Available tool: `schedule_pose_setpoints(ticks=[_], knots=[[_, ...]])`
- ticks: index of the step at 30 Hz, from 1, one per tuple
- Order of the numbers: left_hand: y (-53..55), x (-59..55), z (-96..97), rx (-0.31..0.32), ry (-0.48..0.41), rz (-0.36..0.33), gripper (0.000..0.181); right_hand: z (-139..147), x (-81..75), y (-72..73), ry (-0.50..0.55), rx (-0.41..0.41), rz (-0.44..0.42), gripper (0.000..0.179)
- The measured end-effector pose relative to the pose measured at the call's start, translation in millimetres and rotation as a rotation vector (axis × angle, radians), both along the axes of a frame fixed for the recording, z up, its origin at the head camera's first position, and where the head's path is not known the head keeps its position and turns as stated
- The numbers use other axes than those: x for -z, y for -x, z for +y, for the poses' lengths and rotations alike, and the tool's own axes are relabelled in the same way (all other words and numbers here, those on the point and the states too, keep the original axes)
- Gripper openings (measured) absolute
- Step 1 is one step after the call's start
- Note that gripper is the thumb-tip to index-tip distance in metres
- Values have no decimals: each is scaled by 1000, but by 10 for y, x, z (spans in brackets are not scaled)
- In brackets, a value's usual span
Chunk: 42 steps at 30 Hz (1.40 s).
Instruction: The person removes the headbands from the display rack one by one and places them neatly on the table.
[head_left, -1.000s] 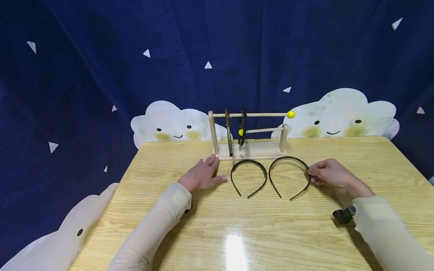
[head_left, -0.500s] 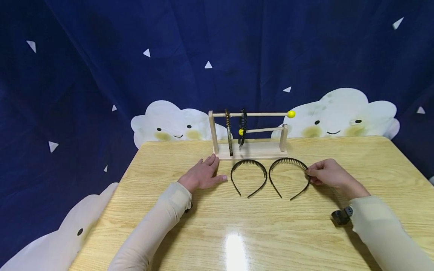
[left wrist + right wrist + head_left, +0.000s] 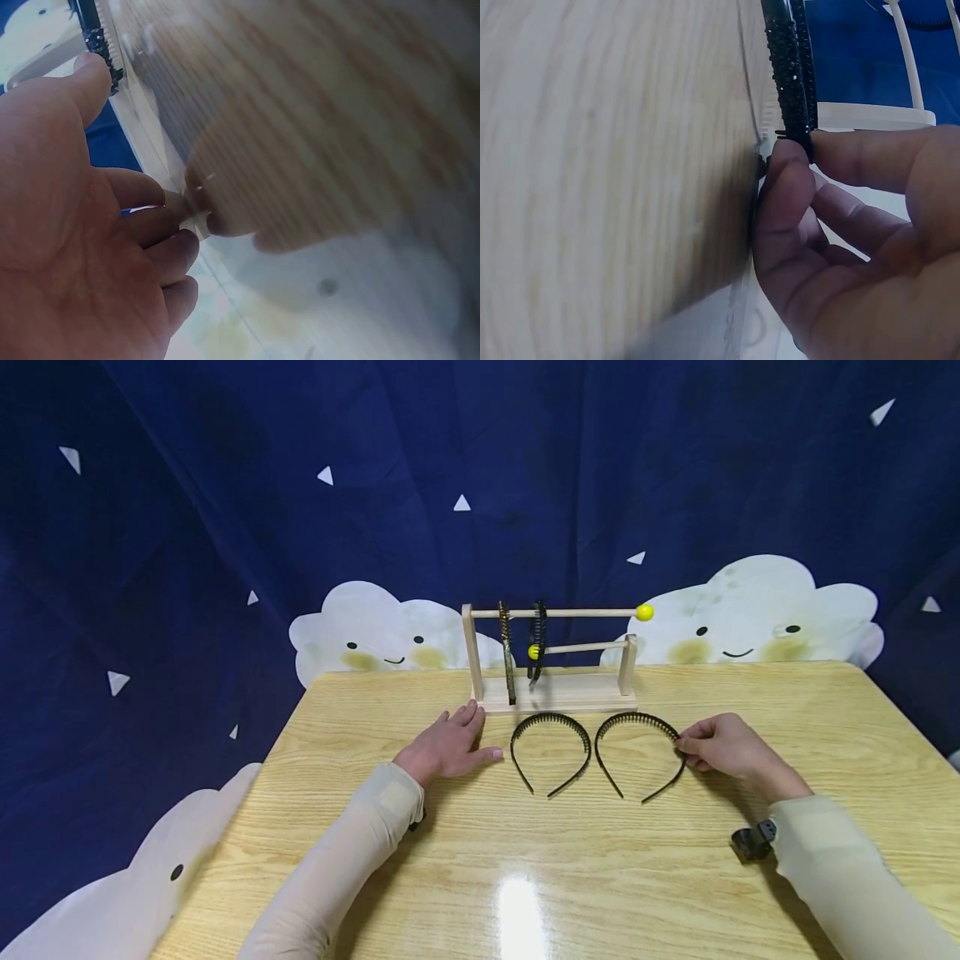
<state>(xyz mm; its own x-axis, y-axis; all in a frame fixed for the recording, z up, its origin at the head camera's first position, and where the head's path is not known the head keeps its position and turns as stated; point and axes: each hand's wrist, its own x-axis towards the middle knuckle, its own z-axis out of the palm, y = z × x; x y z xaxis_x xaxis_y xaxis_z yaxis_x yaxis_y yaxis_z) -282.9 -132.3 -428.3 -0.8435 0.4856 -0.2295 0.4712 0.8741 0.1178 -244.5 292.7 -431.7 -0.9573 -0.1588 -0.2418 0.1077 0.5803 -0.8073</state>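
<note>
Two black toothed headbands lie on the table with their ends toward me. My right hand [image 3: 729, 747] pinches the side of the right headband [image 3: 637, 717]; the right wrist view shows thumb and finger on its studded band [image 3: 787, 82]. The left headband [image 3: 550, 718] lies beside it. My left hand [image 3: 448, 745] rests on the table, fingers extended, fingertips right at the left corner of a wooden rack [image 3: 555, 693]. On the rack's upper rod hang a brown-gold headband [image 3: 507, 652] and a black headband [image 3: 539, 639]. Fingertips of the left hand [image 3: 97, 225] reach the rack's base in the left wrist view.
The rack's upper rod ends in a yellow ball [image 3: 644, 612], its lower rod in another yellow ball [image 3: 533, 652] close to the hanging black headband. A dark blue curtain [image 3: 480, 443] with cloud figures stands behind the wooden table [image 3: 600, 877].
My right wrist and sleeve shift slightly left while the fingers stay at the right headband, whose top has shifted slightly toward me. The left hand keeps its place.
</note>
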Motion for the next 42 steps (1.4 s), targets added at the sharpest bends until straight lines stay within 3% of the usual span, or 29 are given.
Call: schedule_pose_setpoints(ticks=[15,21,32,42], knots=[[6,18,-9,5,-8,11,91,-18,37,8,-82,1,39,27],[10,26,-17,15,-17,25,90,-16,-4,-6,-110,19,48,32],[15,41,-13,13,-9,28,90,10,-152,-37,-55,62,48,38],[12,37,-12,12,-9,20,90,-54,-260,-13,-51,96,110,35]])
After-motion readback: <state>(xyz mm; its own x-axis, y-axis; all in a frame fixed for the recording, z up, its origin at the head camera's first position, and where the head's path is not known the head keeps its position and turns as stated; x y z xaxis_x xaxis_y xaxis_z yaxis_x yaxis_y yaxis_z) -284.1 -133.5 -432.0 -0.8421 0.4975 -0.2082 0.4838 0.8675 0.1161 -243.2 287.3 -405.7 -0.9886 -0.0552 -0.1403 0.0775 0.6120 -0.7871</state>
